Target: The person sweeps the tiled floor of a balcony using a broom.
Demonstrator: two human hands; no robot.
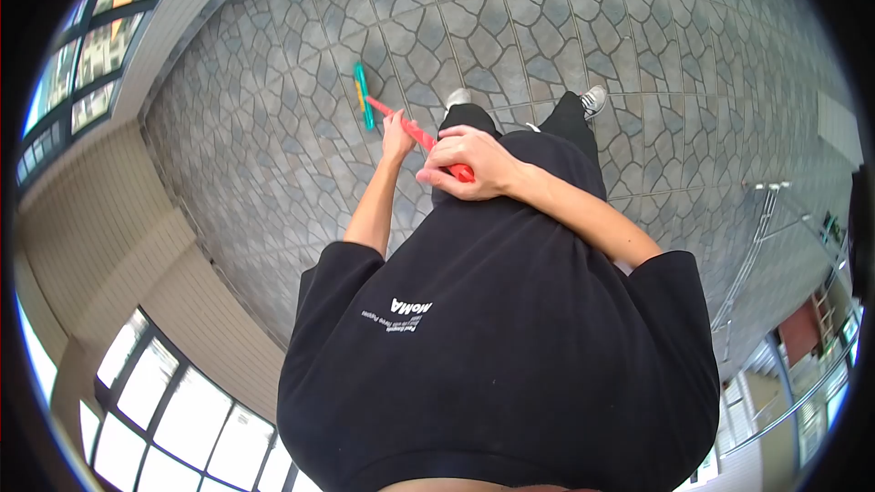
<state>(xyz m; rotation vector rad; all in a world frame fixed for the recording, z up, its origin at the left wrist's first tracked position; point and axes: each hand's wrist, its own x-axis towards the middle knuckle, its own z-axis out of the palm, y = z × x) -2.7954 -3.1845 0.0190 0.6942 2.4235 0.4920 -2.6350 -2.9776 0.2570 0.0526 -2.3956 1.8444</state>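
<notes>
A long red pole (419, 136) slants down and away from my body to a narrow green head (363, 96) with a yellow patch, on the stone-patterned floor (510, 36). It looks like a floor mop or brush; the exact kind is too small to tell. My left hand (397, 138) is closed around the pole lower down. Nearer my waist, my right hand (473, 164) wraps the upper end, where a red grip (463, 172) shows below the fingers. The palm sides of both hands are hidden.
My shoes, the left (458, 97) and the right (594, 102), stand apart on the floor. A pale wall (219, 310) with windows (182, 410) curves along the left. At the right stands a thin metal rack (764, 219), with railings beyond.
</notes>
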